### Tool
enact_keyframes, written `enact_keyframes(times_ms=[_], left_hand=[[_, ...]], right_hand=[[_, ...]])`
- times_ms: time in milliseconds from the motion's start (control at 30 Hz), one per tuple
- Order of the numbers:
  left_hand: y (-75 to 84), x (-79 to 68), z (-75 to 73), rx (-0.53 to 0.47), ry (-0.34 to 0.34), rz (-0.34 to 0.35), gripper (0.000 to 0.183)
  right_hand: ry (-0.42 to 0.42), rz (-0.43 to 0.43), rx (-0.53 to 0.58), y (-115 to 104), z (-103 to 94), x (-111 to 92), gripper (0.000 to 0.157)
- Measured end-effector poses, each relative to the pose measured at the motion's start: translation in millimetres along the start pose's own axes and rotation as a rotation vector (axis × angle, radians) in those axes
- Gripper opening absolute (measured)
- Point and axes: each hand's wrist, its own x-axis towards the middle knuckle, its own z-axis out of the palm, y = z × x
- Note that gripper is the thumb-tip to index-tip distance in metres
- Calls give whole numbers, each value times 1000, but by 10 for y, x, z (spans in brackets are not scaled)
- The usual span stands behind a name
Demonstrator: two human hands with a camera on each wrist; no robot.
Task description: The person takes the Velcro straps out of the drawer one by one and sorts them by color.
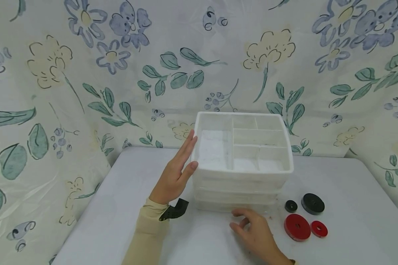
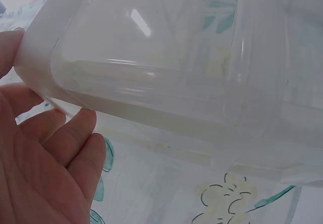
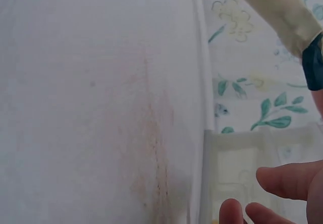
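A white plastic organizer box [image 1: 243, 180] with translucent drawers below its divided open top stands near the back of the table. My left hand [image 1: 174, 176] lies along the box's left side, fingers straight and the thumb by the front left edge. In the left wrist view, its fingertips [image 2: 83, 118] are beside the translucent drawer wall [image 2: 146, 77]. My right hand [image 1: 253, 233] is at the lower front of the box, fingers loosely bent with a gap to the thumb. Nothing shows between them. In the right wrist view, the fingers [image 3: 287, 178] overlap a pale drawer [image 3: 237, 158]; contact is unclear.
On the table right of the box lie a large black disc [image 1: 313, 204], a small black disc [image 1: 290, 206], a large red disc [image 1: 297, 227] and a small red ring [image 1: 319, 229]. A flower-printed cloth [image 1: 225, 48] hangs behind the white table [image 1: 119, 206].
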Motion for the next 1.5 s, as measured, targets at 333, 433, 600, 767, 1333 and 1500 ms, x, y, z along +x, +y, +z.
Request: enact_keyframes(times_ms=[333,433,600,767,1333,1500], left_hand=[[2,11,-7,5,12,10,62],[7,12,-9,6,17,10,62],[-4,7,-4,7,18,8,62],[-12,-4,-2,7,14,0,62],[-13,-8,-4,2,7,9,63],[-4,-4,-1,-3,10,18,61]], right_hand=[[-165,163,254,77,30,79,50],[-170,207,313,82,43,98,54],[-196,268,417,74,67,109,58],[-218,350,582,55,103,118,64],[-8,483,1163,-48,264,123,27],[-8,480,1199,-57,274,115,29]])
